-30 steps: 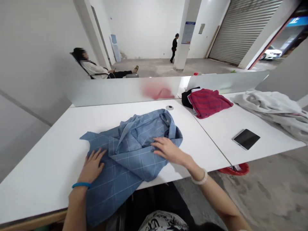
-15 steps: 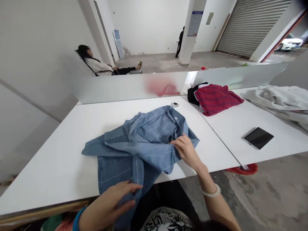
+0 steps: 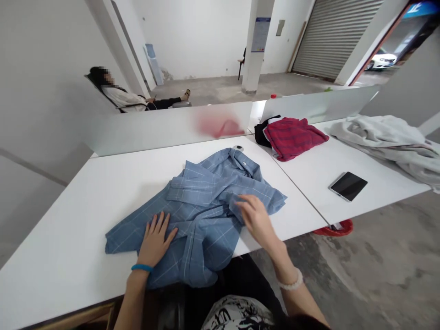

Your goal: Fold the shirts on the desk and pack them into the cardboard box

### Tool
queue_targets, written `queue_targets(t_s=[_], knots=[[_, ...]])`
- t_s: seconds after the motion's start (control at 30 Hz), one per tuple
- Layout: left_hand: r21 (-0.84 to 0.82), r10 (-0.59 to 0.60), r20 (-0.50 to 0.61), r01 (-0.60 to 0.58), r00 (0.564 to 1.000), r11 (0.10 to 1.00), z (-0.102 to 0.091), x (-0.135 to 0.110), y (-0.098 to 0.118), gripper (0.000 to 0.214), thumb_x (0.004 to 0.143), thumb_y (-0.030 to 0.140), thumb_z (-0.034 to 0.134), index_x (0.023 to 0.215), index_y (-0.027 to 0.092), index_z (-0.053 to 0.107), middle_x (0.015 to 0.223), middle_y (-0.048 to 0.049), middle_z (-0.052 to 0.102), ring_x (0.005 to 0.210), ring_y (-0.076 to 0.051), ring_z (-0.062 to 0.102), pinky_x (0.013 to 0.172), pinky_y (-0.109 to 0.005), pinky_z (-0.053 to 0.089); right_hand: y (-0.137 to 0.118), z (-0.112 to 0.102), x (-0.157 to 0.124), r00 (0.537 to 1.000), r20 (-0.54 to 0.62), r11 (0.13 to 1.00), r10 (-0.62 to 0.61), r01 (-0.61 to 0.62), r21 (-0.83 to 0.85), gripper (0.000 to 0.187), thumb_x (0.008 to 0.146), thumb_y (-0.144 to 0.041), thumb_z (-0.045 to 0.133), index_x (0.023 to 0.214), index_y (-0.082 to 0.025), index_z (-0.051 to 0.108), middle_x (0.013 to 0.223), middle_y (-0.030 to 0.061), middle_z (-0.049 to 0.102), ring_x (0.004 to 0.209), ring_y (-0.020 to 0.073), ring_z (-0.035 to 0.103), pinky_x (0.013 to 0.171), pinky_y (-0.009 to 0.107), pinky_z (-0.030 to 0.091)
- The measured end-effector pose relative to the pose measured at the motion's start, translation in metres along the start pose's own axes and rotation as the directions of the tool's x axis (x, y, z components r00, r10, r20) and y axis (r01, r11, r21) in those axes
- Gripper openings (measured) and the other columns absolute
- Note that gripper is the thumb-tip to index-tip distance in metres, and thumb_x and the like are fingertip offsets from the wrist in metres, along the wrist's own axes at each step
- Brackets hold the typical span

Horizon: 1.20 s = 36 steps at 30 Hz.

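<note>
A blue shirt with thin white checks [image 3: 209,192] lies crumpled on the white table, its collar at the far side and a sleeve folded across it. The lower part reaches over the near table edge. My left hand [image 3: 156,240], wearing a blue wristband, presses flat on the shirt's left part with its fingers spread. At the shirt's right side, my right hand [image 3: 256,220] has its fingers bent and closed on a fold of the cloth; the fingertips are slightly blurred.
Back right are a red plaid garment [image 3: 294,135] with black cloth, and a pale grey garment [image 3: 385,137]. A dark-screened tablet [image 3: 349,185] lies at right. A red-rimmed bin [image 3: 335,229] stands below the edge. A frosted divider [image 3: 154,128] lines the back; a person [image 3: 127,96] sits beyond.
My left hand has moved from the near edge up onto the shirt and flattened. The shirt's front has been folded down and its sleeve lies across. The view has shifted right.
</note>
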<state>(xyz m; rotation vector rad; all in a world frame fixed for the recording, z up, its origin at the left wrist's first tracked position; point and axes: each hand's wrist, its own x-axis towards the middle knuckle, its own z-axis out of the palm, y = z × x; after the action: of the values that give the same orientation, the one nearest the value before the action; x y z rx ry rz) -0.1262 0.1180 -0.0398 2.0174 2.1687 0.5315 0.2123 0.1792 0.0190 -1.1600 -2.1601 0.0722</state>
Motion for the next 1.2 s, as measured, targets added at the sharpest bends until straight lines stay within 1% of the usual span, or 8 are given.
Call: queue_targets(t_s=[0.2, 0.3, 0.43, 0.67, 0.77, 0.9, 1.07, 1.2], knots=[[0.171, -0.048, 0.041, 0.040, 0.998, 0.984, 0.011, -0.015, 0.002, 0.061, 0.085, 0.049, 0.037, 0.135, 0.014, 0.046, 0.144, -0.0172, 0.038, 0.136, -0.034, 0.030, 0.105, -0.055, 0.030, -0.052, 0.054, 0.037, 0.923, 0.303, 0.969, -0.238, 0.247, 0.008, 0.036, 0.090, -0.014, 0.042, 0.123, -0.017, 0.056, 0.145, 0.0140, 0.038, 0.118, 0.0262, 0.049, 0.093, 0.043, 0.047], [0.197, -0.105, 0.119, 0.080, 0.987, 0.977, 0.000, -0.036, 0.022, 0.065, 0.084, 0.051, 0.039, 0.136, 0.012, 0.045, 0.145, -0.0175, 0.037, 0.135, -0.037, 0.030, 0.102, -0.055, 0.034, -0.059, 0.079, 0.060, 0.896, 0.428, 0.986, -0.119, 0.157, -0.056, 0.049, 0.090, -0.019, 0.047, 0.138, -0.014, 0.038, 0.148, 0.0225, 0.027, 0.101, 0.0259, 0.061, 0.080, 0.039, 0.053], [0.115, -0.104, 0.206, 0.081, 0.973, 0.990, -0.012, -0.056, 0.038, 0.056, 0.083, 0.050, 0.044, 0.129, 0.020, 0.054, 0.142, -0.0142, 0.043, 0.132, -0.038, 0.035, 0.096, -0.054, 0.039, -0.059, 0.096, 0.076, 0.861, 0.508, 1.000, 0.021, -0.025, 0.002, 0.041, 0.087, -0.020, 0.056, 0.127, -0.013, 0.049, 0.121, 0.0189, 0.056, 0.089, 0.0229, 0.065, 0.076, 0.036, 0.053], [-0.257, 0.059, 0.082, -0.036, 0.995, 0.966, -0.025, 0.012, 0.029, 0.029, 0.082, 0.044, 0.053, 0.096, 0.022, 0.069, 0.111, -0.0097, 0.066, 0.110, -0.027, 0.057, 0.100, -0.042, 0.039, -0.026, 0.048, 0.082, 0.943, 0.313, 0.982, 0.113, -0.155, 0.111, 0.029, 0.092, -0.035, 0.050, 0.115, -0.017, 0.055, 0.115, 0.0079, 0.057, 0.098, 0.0184, 0.058, 0.083, 0.038, 0.050], [-0.314, 0.007, 0.020, -0.001, 1.000, 0.949, -0.012, 0.051, 0.039, 0.033, 0.085, 0.042, 0.055, 0.106, 0.018, 0.062, 0.115, -0.0079, 0.061, 0.106, -0.023, 0.057, 0.093, -0.042, 0.045, 0.016, 0.011, 0.071, 0.954, 0.067, 0.926, 0.293, -0.300, 0.230, 0.028, 0.096, -0.031, 0.035, 0.107, -0.017, 0.055, 0.100, 0.0068, 0.060, 0.087, 0.0163, 0.056, 0.076, 0.032, 0.047], [-0.302, -0.001, 0.035, 0.011, 0.999, 0.953, 0.008, 0.076, 0.052, 0.036, 0.088, 0.037, 0.053, 0.118, 0.018, 0.054, 0.121, -0.0088, 0.055, 0.104, -0.021, 0.056, 0.087, -0.043, 0.049, 0.071, -0.028, 0.048, 0.740, -0.259, 0.679, 0.621, -0.343, 0.649, 0.021, 0.088, -0.037, 0.043, 0.087, -0.019, 0.053, 0.070, -0.0026, 0.050, 0.062, 0.0113, 0.045, 0.059, 0.023, 0.038], [-0.201, -0.013, 0.098, 0.033, 0.995, 0.979, 0.015, 0.083, 0.028, 0.045, 0.090, 0.046, 0.043, 0.124, 0.018, 0.052, 0.130, -0.0119, 0.052, 0.117, -0.025, 0.051, 0.101, -0.047, 0.039, 0.101, -0.045, 0.039, 0.659, -0.281, 0.570, 0.698, -0.273, 0.775, 0.027, 0.078, -0.046, 0.055, 0.079, -0.019, 0.051, 0.059, -0.0077, 0.039, 0.052, 0.0081, 0.034, 0.051, 0.020, 0.030], [0.121, -0.107, 0.080, 0.097, 0.991, 0.988, 0.012, 0.070, -0.013, 0.050, 0.091, 0.042, 0.028, 0.125, 0.014, 0.052, 0.129, -0.0135, 0.055, 0.126, -0.026, 0.045, 0.109, -0.044, 0.029, 0.134, -0.049, 0.033, 0.347, -0.497, 0.578, 0.795, -0.188, 0.794, 0.026, 0.076, -0.043, 0.053, 0.071, -0.021, 0.042, 0.059, -0.0082, 0.030, 0.051, 0.0084, 0.032, 0.051, 0.021, 0.032]])
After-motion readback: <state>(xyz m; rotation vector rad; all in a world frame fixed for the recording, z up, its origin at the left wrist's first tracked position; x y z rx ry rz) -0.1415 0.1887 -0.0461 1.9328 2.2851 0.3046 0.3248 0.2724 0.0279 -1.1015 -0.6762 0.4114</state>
